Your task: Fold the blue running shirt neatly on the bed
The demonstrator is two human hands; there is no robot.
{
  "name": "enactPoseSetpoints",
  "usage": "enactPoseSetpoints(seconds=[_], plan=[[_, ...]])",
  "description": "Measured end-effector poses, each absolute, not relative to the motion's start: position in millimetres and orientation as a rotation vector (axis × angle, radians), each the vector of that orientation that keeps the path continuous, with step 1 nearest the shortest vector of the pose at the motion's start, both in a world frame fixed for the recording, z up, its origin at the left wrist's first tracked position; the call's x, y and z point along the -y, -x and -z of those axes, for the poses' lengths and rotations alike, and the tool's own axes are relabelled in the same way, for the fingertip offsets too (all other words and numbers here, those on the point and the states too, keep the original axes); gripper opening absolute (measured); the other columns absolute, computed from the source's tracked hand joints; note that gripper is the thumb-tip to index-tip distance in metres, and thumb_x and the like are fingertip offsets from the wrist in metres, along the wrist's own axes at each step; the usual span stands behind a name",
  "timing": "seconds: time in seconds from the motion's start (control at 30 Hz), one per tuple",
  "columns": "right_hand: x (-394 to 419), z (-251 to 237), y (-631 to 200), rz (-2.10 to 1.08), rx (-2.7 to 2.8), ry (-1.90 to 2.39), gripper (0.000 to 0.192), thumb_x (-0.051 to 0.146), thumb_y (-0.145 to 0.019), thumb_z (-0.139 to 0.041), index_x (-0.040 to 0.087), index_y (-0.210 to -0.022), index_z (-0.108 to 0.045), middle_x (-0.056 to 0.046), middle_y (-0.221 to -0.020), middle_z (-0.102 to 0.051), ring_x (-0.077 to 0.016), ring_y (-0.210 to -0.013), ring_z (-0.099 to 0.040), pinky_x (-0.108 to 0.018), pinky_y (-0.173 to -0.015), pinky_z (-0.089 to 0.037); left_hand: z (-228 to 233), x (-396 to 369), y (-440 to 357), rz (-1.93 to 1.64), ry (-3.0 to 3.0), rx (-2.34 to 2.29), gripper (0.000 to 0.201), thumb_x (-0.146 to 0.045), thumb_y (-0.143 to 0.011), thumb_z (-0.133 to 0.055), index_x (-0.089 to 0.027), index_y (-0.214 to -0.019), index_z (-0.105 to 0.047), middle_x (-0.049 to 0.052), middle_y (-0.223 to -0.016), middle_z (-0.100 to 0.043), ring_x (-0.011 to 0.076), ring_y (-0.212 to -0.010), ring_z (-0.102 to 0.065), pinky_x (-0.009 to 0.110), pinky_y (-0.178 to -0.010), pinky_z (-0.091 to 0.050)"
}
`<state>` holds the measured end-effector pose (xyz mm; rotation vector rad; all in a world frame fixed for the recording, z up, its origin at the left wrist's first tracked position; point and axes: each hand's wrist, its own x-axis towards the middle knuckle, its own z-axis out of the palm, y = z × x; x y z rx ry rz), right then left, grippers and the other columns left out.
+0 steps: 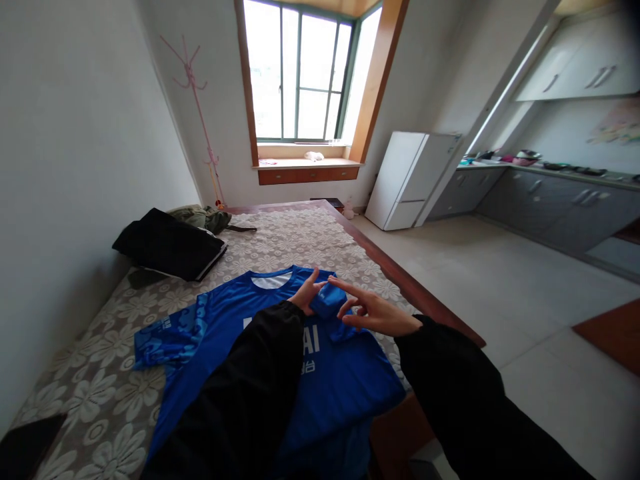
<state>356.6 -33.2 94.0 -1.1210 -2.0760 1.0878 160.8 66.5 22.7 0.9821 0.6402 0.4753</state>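
A small blue bundle [327,301], a folded piece of cloth, sits at the centre of the frame, on the chest of a blue shirt [280,360] that lies flat on the bed [100,400]. The left hand [306,293] comes from below in a black sleeve and its grip is closed lightly on the left side of the bundle, thumb and fingers bent around it. The right hand [373,310] comes from the lower right, palm turned inward; its fingers are spread and half open, the lower ones touching the right side of the bundle, the upper ones pointing up and left over it.

The shirt's lower right part hangs over the wooden edge of the bed. Just beside that edge, on the right of the frame, the floor [525,320] is bare and wide. To the upper left of the shirt a black bag [167,243] lies on the bed near the wall, well apart from the hands.
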Motion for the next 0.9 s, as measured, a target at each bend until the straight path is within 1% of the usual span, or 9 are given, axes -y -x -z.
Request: enactPoseSetpoints(seconds=[0.1, 0.2, 0.27, 0.33, 0.43, 0.5, 0.6, 0.77, 0.9], plan=[[47, -83, -360, -0.827, 1.963, 1.282, 0.050, 0.043, -0.093, -0.064, 0.028, -0.141, -0.057, -0.008, -0.125, -0.067, -0.0170, -0.082, -0.066, -0.026, -0.058, -0.056, -18, -71, -154, -0.545, -1.074, -0.642, 0.075, -0.072, -0.091, -0.046, -0.011, -0.132, -0.057, 0.018, -0.110, -0.072, 0.0264, -0.098, -0.072, 0.043, -0.092, -0.058], [66, -55, -374, -0.604, 2.030, 1.409, 0.044, 0.040, -0.091, -0.067, 0.027, -0.133, -0.062, -0.008, -0.118, -0.068, -0.0195, -0.085, -0.065, -0.034, -0.074, -0.059, -8, -72, -158, -0.635, -1.175, -0.697, 0.064, -0.048, -0.092, -0.059, -0.014, -0.145, -0.048, 0.013, -0.105, -0.072, 0.0211, -0.088, -0.073, 0.038, -0.087, -0.059], [81, -35, -383, -0.532, 2.114, 1.450, 0.044, 0.038, -0.091, -0.068, 0.028, -0.133, -0.063, -0.008, -0.119, -0.067, -0.0230, -0.096, -0.066, -0.040, -0.087, -0.057, -1, -70, -163, -0.682, -1.243, -0.736, 0.069, -0.031, -0.086, -0.064, -0.019, -0.151, -0.044, 0.009, -0.104, -0.072, 0.0176, -0.082, -0.072, 0.036, -0.085, -0.059], [94, -16, -388, -0.442, 2.149, 1.486, 0.038, 0.036, -0.093, -0.064, 0.030, -0.130, -0.067, -0.008, -0.116, -0.067, -0.0262, -0.103, -0.065, -0.044, -0.097, -0.054, 3, -67, -167, -0.725, -1.339, -0.782, 0.070, -0.017, -0.079, -0.063, -0.021, -0.148, -0.049, 0.008, -0.105, -0.073, 0.0170, -0.082, -0.071, 0.037, -0.087, -0.059], [105, 7, -392, -0.324, 2.108, 1.528, 0.032, 0.032, -0.099, -0.053, 0.032, -0.124, -0.072, -0.008, -0.102, -0.068, -0.0276, -0.100, -0.065, -0.046, -0.095, -0.053, 5, -66, -168, -0.775, -1.519, -0.866, 0.060, -0.006, -0.073, -0.056, -0.017, -0.130, -0.068, 0.009, -0.112, -0.074, 0.0227, -0.101, -0.069, 0.042, -0.104, -0.052], [107, 16, -393, -0.302, 2.082, 1.529, 0.034, 0.028, -0.101, -0.047, 0.032, -0.124, -0.072, -0.008, -0.097, -0.068, -0.0270, -0.096, -0.065, -0.046, -0.093, -0.053, 4, -67, -166, -0.804, -1.643, -0.929, 0.058, -0.002, -0.070, -0.052, -0.016, -0.122, -0.073, 0.011, -0.122, -0.072, 0.0260, -0.119, -0.063, 0.043, -0.115, -0.042], [106, 22, -394, -0.303, 2.084, 1.505, 0.036, 0.026, -0.101, -0.045, 0.032, -0.123, -0.072, -0.008, -0.097, -0.068, -0.0265, -0.095, -0.064, -0.046, -0.093, -0.053, 0, -69, -163, -0.825, -1.810, -1.023, 0.063, 0.000, -0.069, -0.050, -0.018, -0.126, -0.071, 0.009, -0.140, -0.064, 0.0266, -0.134, -0.054, 0.041, -0.122, -0.033], [107, 20, -394, -0.281, 2.119, 1.501, 0.038, 0.023, -0.101, -0.044, 0.033, -0.125, -0.071, -0.007, -0.098, -0.068, -0.0263, -0.097, -0.063, -0.046, -0.093, -0.051, -5, -62, -161, -0.766, -2.049, -1.157, 0.067, -0.007, -0.075, -0.053, -0.023, -0.140, -0.061, 0.007, -0.149, -0.057, 0.0280, -0.134, -0.054, 0.041, -0.117, -0.040], [109, 17, -393, -0.246, 2.150, 1.533, 0.038, 0.022, -0.100, -0.045, 0.032, -0.127, -0.070, -0.007, -0.095, -0.069, -0.0271, -0.096, -0.063, -0.047, -0.094, -0.049, -7, -55, -161, -0.727, -2.211, -1.246, 0.063, -0.021, -0.083, -0.060, -0.021, -0.145, -0.054, 0.011, -0.153, -0.051, 0.0334, -0.137, -0.046, 0.047, -0.117, -0.036]])
